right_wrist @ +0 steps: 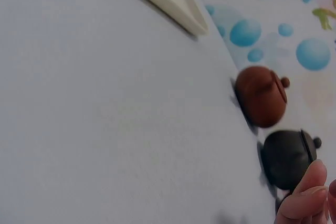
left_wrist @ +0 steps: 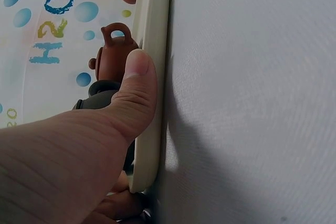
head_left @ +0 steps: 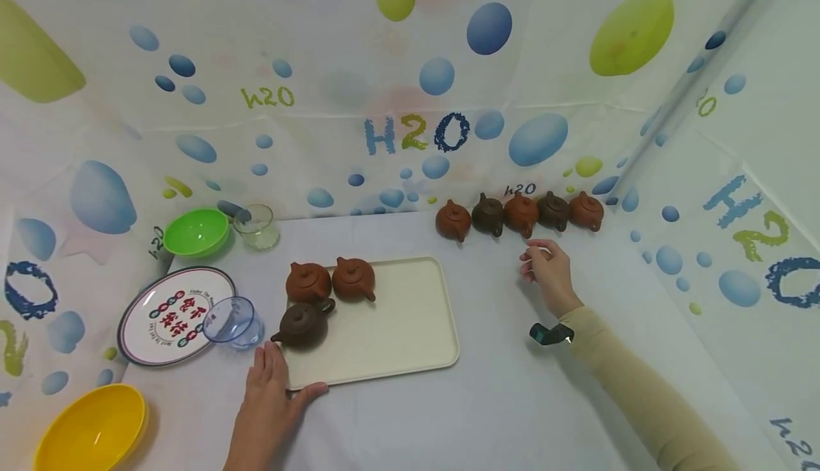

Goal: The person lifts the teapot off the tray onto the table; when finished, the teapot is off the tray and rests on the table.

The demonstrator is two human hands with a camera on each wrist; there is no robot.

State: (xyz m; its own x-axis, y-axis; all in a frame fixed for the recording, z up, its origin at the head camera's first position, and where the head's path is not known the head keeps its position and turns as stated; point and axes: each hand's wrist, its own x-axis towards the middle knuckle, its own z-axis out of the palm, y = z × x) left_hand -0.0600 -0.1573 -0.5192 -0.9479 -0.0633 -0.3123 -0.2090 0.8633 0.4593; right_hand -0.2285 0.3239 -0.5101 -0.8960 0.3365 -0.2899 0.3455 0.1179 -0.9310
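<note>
The near left corner of the cream rectangular plastic tray [head_left: 410,329] on the bench is gripped by the left hand [head_left: 269,400], its fingers partly hidden beneath. Three small clay teapots [head_left: 307,282] are counted on the tray. Beyond, five more teapots [head_left: 521,215] are lined by the wall, just behind the right hand [head_left: 547,275], whose fingers are loosely curled and hold nothing.

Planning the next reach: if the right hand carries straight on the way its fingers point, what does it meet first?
Likely the reddish teapot in the back row, just beyond the right hand; depth is uncertain.
</note>
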